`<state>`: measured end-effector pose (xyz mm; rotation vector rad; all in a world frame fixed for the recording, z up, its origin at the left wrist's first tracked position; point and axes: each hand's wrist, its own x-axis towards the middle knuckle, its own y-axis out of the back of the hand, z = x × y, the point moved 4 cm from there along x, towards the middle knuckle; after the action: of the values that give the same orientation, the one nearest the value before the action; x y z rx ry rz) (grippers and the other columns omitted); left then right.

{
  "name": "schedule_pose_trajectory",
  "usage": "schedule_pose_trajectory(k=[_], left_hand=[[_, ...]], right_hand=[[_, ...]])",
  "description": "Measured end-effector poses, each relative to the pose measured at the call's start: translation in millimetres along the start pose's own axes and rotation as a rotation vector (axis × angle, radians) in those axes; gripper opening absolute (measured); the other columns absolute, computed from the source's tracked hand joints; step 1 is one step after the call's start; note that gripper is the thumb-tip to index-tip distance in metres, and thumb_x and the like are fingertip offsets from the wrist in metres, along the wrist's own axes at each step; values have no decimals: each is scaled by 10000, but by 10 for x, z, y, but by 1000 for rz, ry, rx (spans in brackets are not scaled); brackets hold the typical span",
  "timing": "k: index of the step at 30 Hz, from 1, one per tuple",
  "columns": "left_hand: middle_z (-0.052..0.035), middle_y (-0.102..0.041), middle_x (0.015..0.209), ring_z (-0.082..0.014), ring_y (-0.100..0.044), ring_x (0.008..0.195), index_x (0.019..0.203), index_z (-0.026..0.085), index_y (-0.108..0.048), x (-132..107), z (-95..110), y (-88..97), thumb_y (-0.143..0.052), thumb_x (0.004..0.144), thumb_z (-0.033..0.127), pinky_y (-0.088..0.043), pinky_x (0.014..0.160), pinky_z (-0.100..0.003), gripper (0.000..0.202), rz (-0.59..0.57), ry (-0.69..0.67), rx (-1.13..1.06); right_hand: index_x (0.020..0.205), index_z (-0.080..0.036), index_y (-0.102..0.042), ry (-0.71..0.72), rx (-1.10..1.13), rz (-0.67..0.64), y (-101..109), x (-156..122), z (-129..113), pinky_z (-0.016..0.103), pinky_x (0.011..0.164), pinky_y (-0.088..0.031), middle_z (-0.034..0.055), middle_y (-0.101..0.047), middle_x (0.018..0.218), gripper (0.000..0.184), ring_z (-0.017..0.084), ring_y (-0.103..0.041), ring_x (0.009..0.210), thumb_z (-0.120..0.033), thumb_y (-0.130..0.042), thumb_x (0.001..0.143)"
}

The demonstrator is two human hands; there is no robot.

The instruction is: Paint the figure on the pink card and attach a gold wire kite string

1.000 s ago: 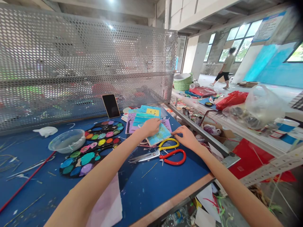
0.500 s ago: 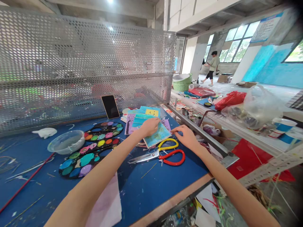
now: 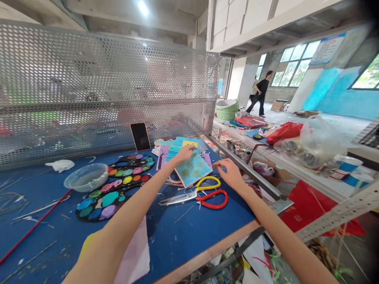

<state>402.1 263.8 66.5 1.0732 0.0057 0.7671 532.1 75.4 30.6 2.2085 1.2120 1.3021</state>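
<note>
My left hand lies with fingers curled on the far edge of a blue painted card that tops a pile of coloured cards. At the card's right corner my right hand pinches its edge. Just in front of both hands lie two pairs of scissors, one yellow-handled and one red-handled. Left of them sit two black paint palettes with coloured wells.
A clear bowl and a phone propped on the perforated metal screen stand on the blue table. A pink sheet lies near the front edge. A cluttered shelf runs on the right; a person walks far behind.
My left hand has slid back to the card's far edge, uncovering its blue face. The right hand stays at the corner. The view has tilted up a little.
</note>
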Motion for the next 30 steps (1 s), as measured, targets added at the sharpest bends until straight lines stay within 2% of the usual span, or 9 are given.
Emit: schedule_pose_trajectory(k=[2,5,8,11,16,20,22,25,30], left_hand=[[-106,-670,1197,-206,-644,1076,1105,155,-666,-15,61,98,-524,959,183,-537,972,-413,206,54,9,-22],[-104,-608,1270,-221,-626,1084,1252,172,-590,-95,212,303,-601,950,370,-553,919,-445,361,125,5,-43],[-107,-604,1271,-227,-626,1084,1271,165,-578,-306,360,540,-602,949,373,-555,911,-447,384,166,9,-49],[-103,-606,1267,-230,-626,1084,1262,165,-585,-724,458,806,-596,952,375,-555,911,-444,375,198,31,-41],[-83,-674,1182,-242,-638,1069,1160,190,-653,-1923,475,1309,-593,929,465,-527,955,-437,364,268,83,-16],[-67,-715,1148,-280,-623,1133,1130,249,-677,-3157,313,1607,-509,903,602,-491,1012,-437,452,436,195,91],[-67,-705,1182,-282,-615,1161,1158,252,-661,-3736,240,1655,-498,910,589,-466,1051,-452,450,498,277,202],[-70,-700,1189,-265,-617,1160,1167,240,-643,-4435,244,1640,-514,931,521,-468,1047,-440,389,596,341,267],[-74,-716,1089,-253,-640,1096,922,230,-712,-4983,382,1446,-560,932,445,-505,978,-412,263,638,324,219]], right_hand=[[985,-201,-731,39,8,101,41,11,-3,391,896,-512,77,-745,931,246,250,-635,983,-186,-502,898],[1065,-184,-700,78,-10,297,136,17,8,383,886,-514,95,-731,977,239,250,-629,985,-283,-526,935],[894,-201,-685,103,-93,392,200,21,32,385,863,-504,87,-715,877,240,254,-615,938,-366,-522,955],[765,-217,-635,121,-114,409,241,17,29,405,865,-489,79,-695,797,317,257,-600,888,-414,-492,969],[708,-227,-604,173,-87,374,294,-127,-213,389,817,-498,75,-671,732,379,255,-604,841,-477,-488,966],[845,-222,-669,267,-94,88,221,-472,-535,353,765,-521,65,-710,824,316,231,-647,834,-443,-491,985],[945,-226,-689,343,-175,-90,155,-718,-654,364,801,-527,66,-735,931,273,237,-664,903,-425,-507,986],[994,-211,-699,393,-307,-95,132,-1050,-752,407,836,-528,92,-738,991,282,265,-673,944,-421,-510,983],[1008,-203,-703,438,-302,62,74,-1264,-1077,401,854,-512,87,-743,969,244,256,-662,955,-338,-501,993]])
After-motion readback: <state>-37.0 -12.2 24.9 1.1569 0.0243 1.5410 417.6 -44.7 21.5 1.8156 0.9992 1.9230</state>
